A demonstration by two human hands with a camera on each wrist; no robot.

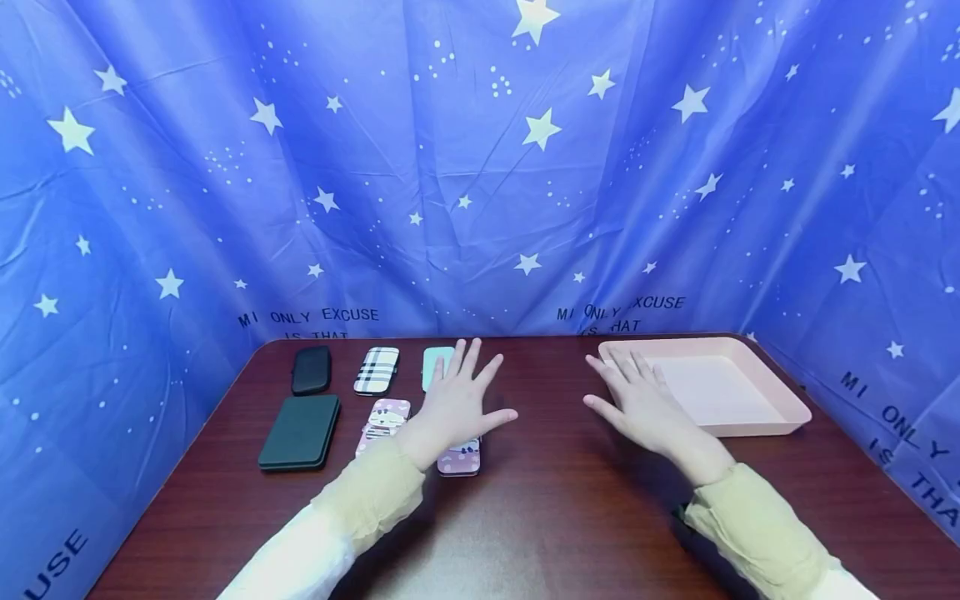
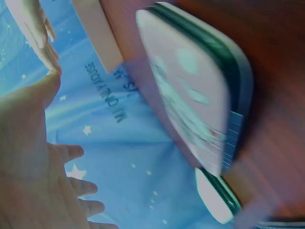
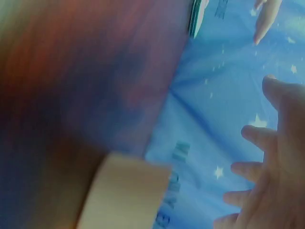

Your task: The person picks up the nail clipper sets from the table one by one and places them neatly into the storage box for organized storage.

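Observation:
My left hand (image 1: pixel 453 408) is spread palm down over the left half of the table, holding nothing. In the head view it overlaps a mint-green case (image 1: pixel 435 363) and two pink patterned cases, one to its left (image 1: pixel 386 414) and one below it (image 1: pixel 459 461), partly hiding them. From the left wrist, a pink case (image 2: pixel 190 95) looms large and blurred beside the hand. My right hand (image 1: pixel 643 407), fingers also spread and holding nothing, overlaps the near left corner of a pale pink tray (image 1: pixel 772 383).
Farther left lie a black case (image 1: pixel 311 370), a plaid case (image 1: pixel 377 371) and a larger dark green case (image 1: pixel 300 432). A blue star-patterned curtain (image 1: pixel 465 167) rises behind and beside the brown table (image 1: pixel 540 517).

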